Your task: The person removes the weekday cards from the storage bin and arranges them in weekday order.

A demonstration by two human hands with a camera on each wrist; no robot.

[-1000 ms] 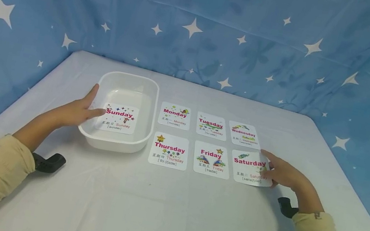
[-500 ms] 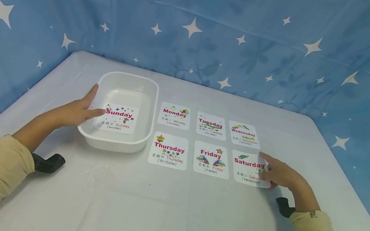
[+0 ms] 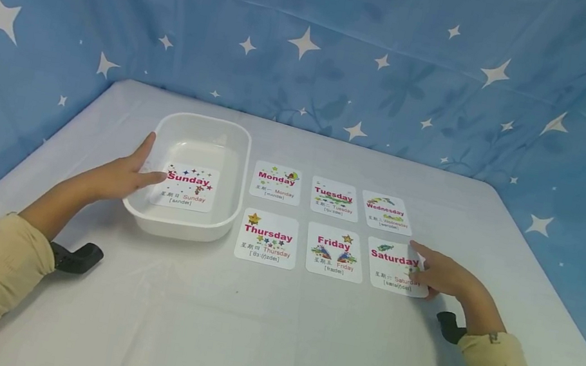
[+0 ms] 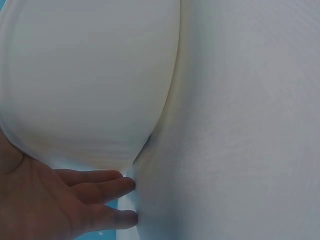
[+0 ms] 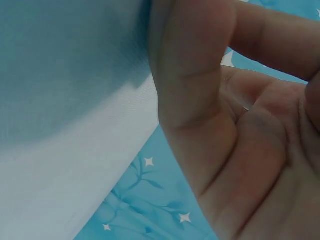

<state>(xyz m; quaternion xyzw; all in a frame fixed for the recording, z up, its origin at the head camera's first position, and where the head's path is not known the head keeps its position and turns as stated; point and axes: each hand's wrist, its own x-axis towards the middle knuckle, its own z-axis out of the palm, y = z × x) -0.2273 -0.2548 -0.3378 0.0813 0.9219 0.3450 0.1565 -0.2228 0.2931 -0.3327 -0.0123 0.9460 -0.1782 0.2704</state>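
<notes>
In the head view my left hand [image 3: 114, 176] holds the left rim of a white plastic basin [image 3: 184, 230], thumb over the rim and pointing inside. In the left wrist view the other fingers [image 4: 102, 190] lie along the basin's outer wall [image 4: 95, 85]. A Sunday card [image 3: 186, 188] lies inside the basin. My right hand [image 3: 447, 276] holds the right edge of the Saturday card [image 3: 393, 263], thumb on its face and other fingers bent beside it. The right wrist view shows curled fingers [image 5: 195, 95] close up; the card is hidden there.
Two rows of weekday cards lie right of the basin: Monday [image 3: 276, 183], Tuesday [image 3: 335, 199] and Wednesday [image 3: 386, 213] behind, Thursday [image 3: 268, 239] and Friday [image 3: 335, 253] in front beside Saturday. A white cloth [image 3: 241, 344] covers the table; a blue starry curtain [image 3: 317, 43] hangs behind.
My right hand has shifted very slightly left and towards me, and the Saturday card's right edge sits a touch lower. The left hand and the basin have stayed put.
</notes>
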